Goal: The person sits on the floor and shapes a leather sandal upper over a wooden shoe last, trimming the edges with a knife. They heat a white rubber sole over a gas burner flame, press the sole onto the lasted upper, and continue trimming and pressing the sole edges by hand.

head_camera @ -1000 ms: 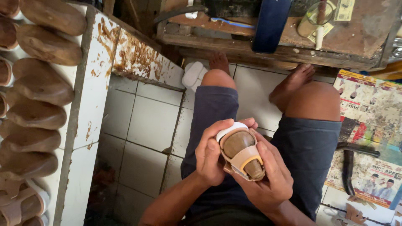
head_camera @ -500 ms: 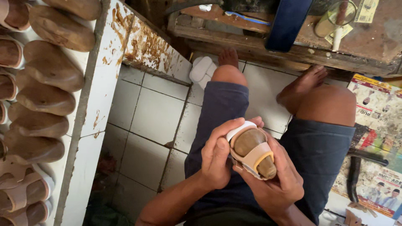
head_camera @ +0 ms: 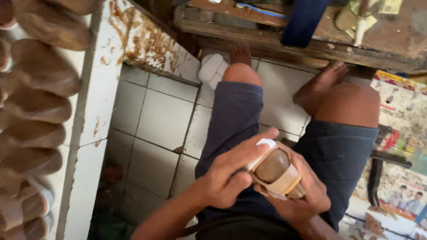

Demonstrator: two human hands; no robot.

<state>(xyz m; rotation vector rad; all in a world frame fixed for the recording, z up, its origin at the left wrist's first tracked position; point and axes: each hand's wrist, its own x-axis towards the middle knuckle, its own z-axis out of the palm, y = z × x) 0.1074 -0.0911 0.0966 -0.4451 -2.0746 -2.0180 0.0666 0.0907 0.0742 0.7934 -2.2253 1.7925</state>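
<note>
Hands cradle a tan sandal [head_camera: 276, 174] over the lap: left hand [head_camera: 227, 175] grips its toe, right hand [head_camera: 307, 195] cups underneath, steadying it.

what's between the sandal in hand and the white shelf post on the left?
Head view: only the left hand and bare white floor tiles separate the sandal from the white shelf post.

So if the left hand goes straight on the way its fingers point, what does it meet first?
The left hand already touches the sandal; past it, probably the right thigh, though depth is unclear.
</note>
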